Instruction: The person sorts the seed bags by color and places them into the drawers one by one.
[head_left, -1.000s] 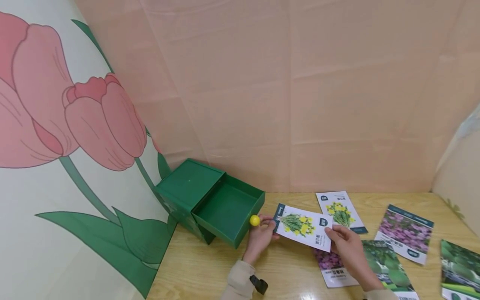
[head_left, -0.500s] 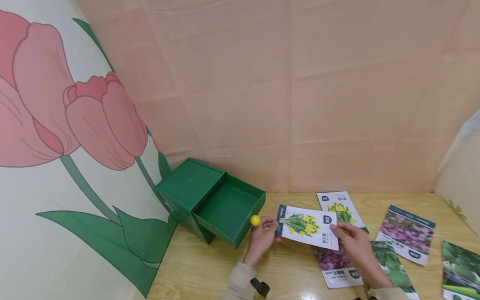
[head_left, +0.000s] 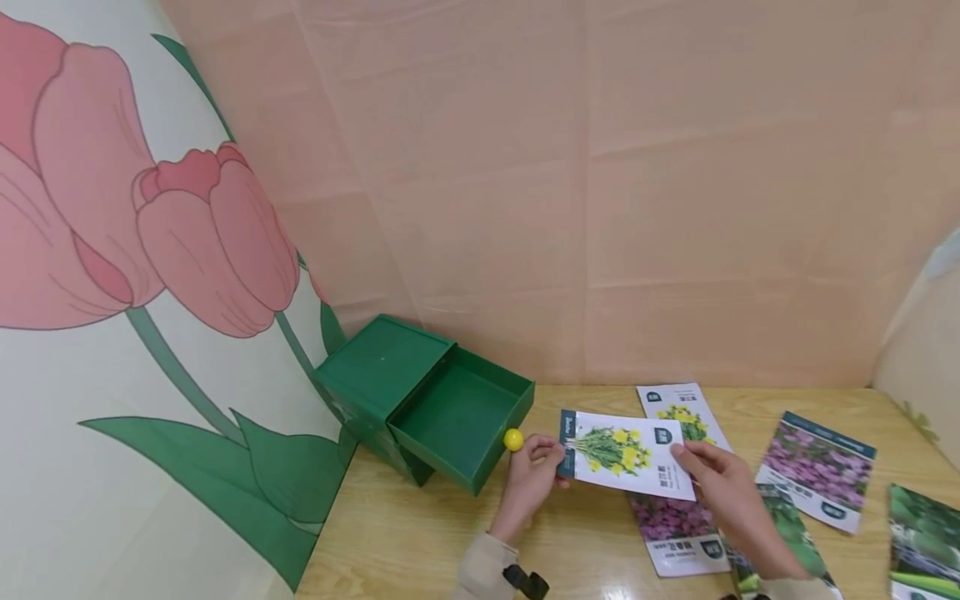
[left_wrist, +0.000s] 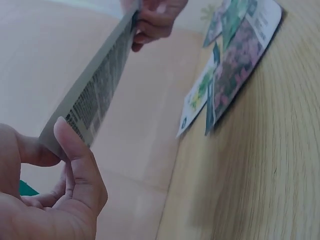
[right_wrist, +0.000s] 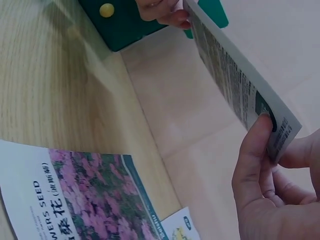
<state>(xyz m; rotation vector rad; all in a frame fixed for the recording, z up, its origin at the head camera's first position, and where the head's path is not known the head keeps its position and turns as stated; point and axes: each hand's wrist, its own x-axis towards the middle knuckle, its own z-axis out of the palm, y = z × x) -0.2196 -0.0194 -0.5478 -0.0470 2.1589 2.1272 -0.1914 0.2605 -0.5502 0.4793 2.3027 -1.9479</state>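
A white seed packet [head_left: 622, 454] printed with yellow flowers is stretched level between both hands, raised off the table. My left hand [head_left: 531, 479] pinches its dark-banded end, near the yellow knob of the drawer. At the opposite end my right hand [head_left: 723, 492] pinches a corner, thumb on the printed face. Both wrist views show the packet's back with dense text, the left hand [left_wrist: 65, 185] and the right hand [right_wrist: 275, 185] at its ends. Underneath, partly covered, lies a pink-flower packet [head_left: 678, 533]; a second yellow-flower packet [head_left: 684, 408] lies behind.
To the left stands a green box [head_left: 382, 367] with its drawer [head_left: 465, 417] pulled out, nothing inside it, and a yellow knob [head_left: 513, 439] on the front. Further right on the wooden table lie another pink-flower packet [head_left: 817, 467] and green-fruit packets [head_left: 926, 533].
Both hands have shifted slightly right with the yellow-flower packet, and the packet has turned a little towards level. The head view has drifted slightly; the drawer stays pulled out.
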